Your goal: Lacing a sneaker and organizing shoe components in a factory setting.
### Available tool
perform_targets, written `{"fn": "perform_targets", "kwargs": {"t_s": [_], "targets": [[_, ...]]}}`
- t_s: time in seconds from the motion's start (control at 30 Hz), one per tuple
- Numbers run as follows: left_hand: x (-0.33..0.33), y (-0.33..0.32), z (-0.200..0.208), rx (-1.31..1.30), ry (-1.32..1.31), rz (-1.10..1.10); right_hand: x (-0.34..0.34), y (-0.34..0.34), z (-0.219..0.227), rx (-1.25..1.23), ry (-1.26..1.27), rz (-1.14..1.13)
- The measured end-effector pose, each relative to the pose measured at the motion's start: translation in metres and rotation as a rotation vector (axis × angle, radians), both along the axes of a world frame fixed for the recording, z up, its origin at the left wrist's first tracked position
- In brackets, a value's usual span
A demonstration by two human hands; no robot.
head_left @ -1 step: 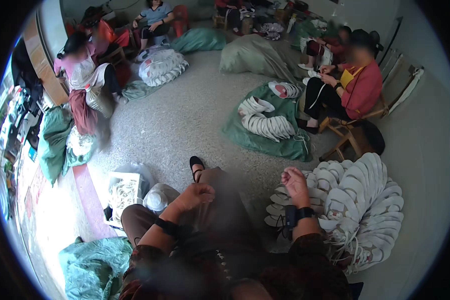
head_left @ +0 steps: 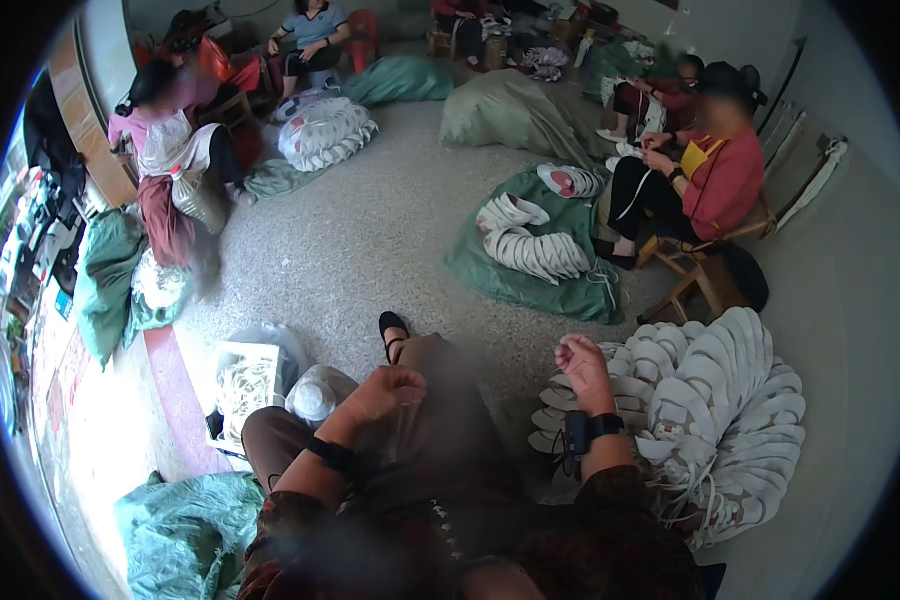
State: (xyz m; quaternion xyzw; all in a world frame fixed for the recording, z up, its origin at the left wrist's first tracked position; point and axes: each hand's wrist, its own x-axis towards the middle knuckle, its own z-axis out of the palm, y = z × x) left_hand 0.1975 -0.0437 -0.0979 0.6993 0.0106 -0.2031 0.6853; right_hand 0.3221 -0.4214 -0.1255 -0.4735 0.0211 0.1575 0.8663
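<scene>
My left hand [head_left: 386, 393] is over my lap with its fingers curled together; whatever may be between them is too small to see. A dark smear blurs the area just right of it. My right hand [head_left: 584, 374] is raised on the other side of my lap, fingers bent in toward the palm, and I cannot make out anything in them. Beside and behind my right wrist lies a big fanned pile of white shoe uppers [head_left: 715, 400] with loose white laces. Close to my left forearm sits a white box [head_left: 247, 352] filled with white laces.
A clear plastic jug [head_left: 312, 398] stands by my left knee, and a crumpled green sack [head_left: 185, 530] lies lower left. Ahead, shoe uppers [head_left: 535, 250] rest on a green cloth [head_left: 470, 255]. A person in red [head_left: 735, 180] sits working there; others sit farther back.
My right hand has shifted slightly to the left, its fingers a little more closed. My left hand has barely moved.
</scene>
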Motion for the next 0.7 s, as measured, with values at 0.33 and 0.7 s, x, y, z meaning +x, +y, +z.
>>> {"fn": "perform_targets", "kwargs": {"t_s": [0.33,0.7], "targets": [[-0.094,0.116,0.01,0.403,-0.337,0.344,-0.007,0.168,0.019,-0.569,-0.295,0.427],[-0.261,0.168,-0.071,0.948,0.025,1.075,-0.065,0.357,0.029,-1.4,-1.273,0.872]]}}
